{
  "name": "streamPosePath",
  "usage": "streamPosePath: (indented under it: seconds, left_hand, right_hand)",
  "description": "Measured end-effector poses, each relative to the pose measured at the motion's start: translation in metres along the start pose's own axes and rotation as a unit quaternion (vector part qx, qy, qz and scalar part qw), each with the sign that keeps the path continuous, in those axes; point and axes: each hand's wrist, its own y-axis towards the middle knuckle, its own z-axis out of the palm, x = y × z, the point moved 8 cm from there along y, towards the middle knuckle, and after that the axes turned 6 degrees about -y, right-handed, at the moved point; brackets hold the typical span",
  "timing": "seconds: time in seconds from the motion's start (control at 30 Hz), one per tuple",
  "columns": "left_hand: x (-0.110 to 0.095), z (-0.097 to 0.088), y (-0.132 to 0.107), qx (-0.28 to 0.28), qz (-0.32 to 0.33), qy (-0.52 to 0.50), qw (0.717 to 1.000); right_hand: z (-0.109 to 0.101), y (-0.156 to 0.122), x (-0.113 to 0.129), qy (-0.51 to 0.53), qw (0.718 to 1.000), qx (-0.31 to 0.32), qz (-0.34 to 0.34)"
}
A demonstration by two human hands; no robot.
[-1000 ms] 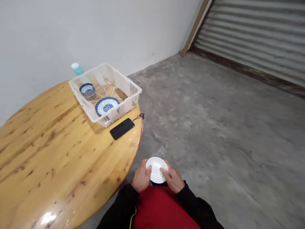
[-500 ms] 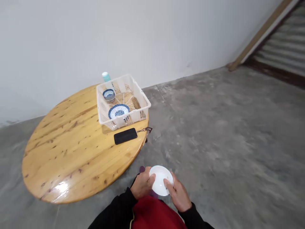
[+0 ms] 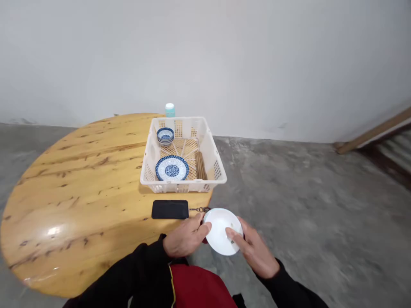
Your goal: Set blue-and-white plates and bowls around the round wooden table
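Observation:
Both of my hands grip a round white bowl (image 3: 218,241) in front of my body, near the table's right edge. My left hand (image 3: 185,237) is closed on the bowl's left rim, thumb on top. On the opposite rim my right hand (image 3: 258,252) is closed too, its thumb reaching over the white surface beside small marks. The fingers under the bowl are hidden. Just beyond my left hand lies a black phone (image 3: 170,209) with a strap (image 3: 199,209) attached, whose end is partly covered by the bowl.
A white plastic basket (image 3: 183,187) stands on the round wooden table (image 3: 96,188). Inside are stacked blue-patterned bowls (image 3: 165,136), a blue-patterned plate (image 3: 172,168) and a bundle of chopsticks (image 3: 201,166). Behind it is a teal bottle (image 3: 170,110). Concrete floor (image 3: 289,192) lies right; a wall (image 3: 224,64) rises behind.
My view has turned right, and my hands with the bowl are now closer to the table edge and phone. Both hands keep their grip on the bowl.

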Motion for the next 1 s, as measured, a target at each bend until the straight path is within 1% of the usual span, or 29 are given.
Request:
streamPosePath:
  seconds: [0.1,0.2,0.3,0.37,0.47,0.53,0.6,0.7,0.77,0.87,0.9,1.0]
  left_hand:
    - [-0.021,-0.034,0.024,-0.026,0.023,-0.019,0.999]
    - [-0.038,-0.065,0.047,-0.043,0.05,-0.05,0.997]
    - [-0.041,-0.093,0.072,-0.047,0.043,-0.107,0.992]
    - [-0.036,-0.109,0.089,-0.045,0.026,-0.146,0.988]
    - [-0.021,-0.136,0.119,-0.073,0.011,-0.18,0.981]
    - [-0.007,-0.153,0.141,-0.105,-0.004,-0.198,0.975]
    - [0.01,-0.168,0.164,-0.137,-0.035,-0.217,0.966]
    - [0.034,-0.189,0.2,-0.179,-0.086,-0.241,0.95]
    - [0.049,-0.202,0.224,-0.203,-0.106,-0.253,0.94]
    - [0.069,-0.215,0.265,-0.229,-0.112,-0.271,0.928]
    - [0.077,-0.218,0.279,-0.242,-0.111,-0.285,0.921]
    - [0.1,-0.221,0.319,-0.291,-0.124,-0.348,0.882]
  right_hand:
    - [-0.011,0.047,0.035,-0.021,0.999,0.017,-0.034]
    - [-0.016,0.093,0.062,-0.04,0.997,0.028,-0.066]
    - [-0.012,0.14,0.079,-0.04,0.995,0.056,-0.076]
    - [-0.005,0.173,0.083,-0.035,0.994,0.083,-0.056]
    - [0.01,0.222,0.086,-0.032,0.992,0.122,-0.015]
    - [0.023,0.255,0.089,-0.025,0.988,0.15,-0.007]
    - [0.036,0.289,0.091,-0.017,0.985,0.17,-0.006]
    - [0.052,0.342,0.087,-0.022,0.982,0.187,0.011]
    - [0.06,0.378,0.08,-0.05,0.979,0.195,0.026]
    - [0.065,0.431,0.067,-0.127,0.973,0.186,0.044]
    - [0.066,0.449,0.063,-0.151,0.971,0.181,0.049]
    - [0.069,0.497,0.053,-0.202,0.962,0.179,0.047]
